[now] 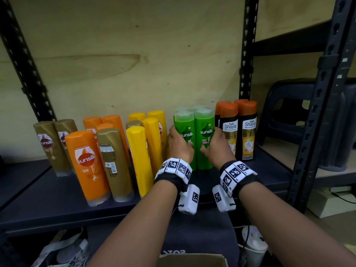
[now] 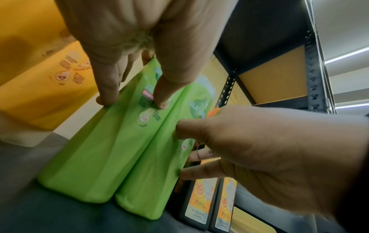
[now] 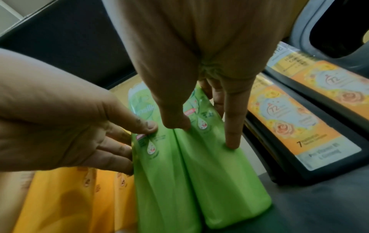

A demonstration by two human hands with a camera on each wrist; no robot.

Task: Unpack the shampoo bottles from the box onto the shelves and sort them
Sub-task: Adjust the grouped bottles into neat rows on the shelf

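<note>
Two green Sunsilk bottles stand side by side on the dark shelf [image 1: 48, 199], with more green bottles [image 1: 198, 107] behind them. My left hand [image 1: 181, 137] grips the left green bottle [image 1: 185, 122]: thumb on its front, fingers round its left side. My right hand [image 1: 211, 140] grips the right green bottle [image 1: 205, 120] the same way, fingers between it and the black bottles. Seen from the left wrist, the left bottle [image 2: 89, 157] and the right one [image 2: 151, 173] touch each other. The right wrist view shows my right hand [image 3: 205, 134] low on its bottle [image 3: 219, 181].
Yellow bottles [image 1: 138, 151] stand just left of my left hand; orange [image 1: 86, 160] and gold [image 1: 115, 160] bottles are further left. Black Safi Shayla bottles [image 1: 246, 132] stand close on the right, by the rack post [image 1: 317, 112]. A cardboard box [image 1: 192, 261] sits below.
</note>
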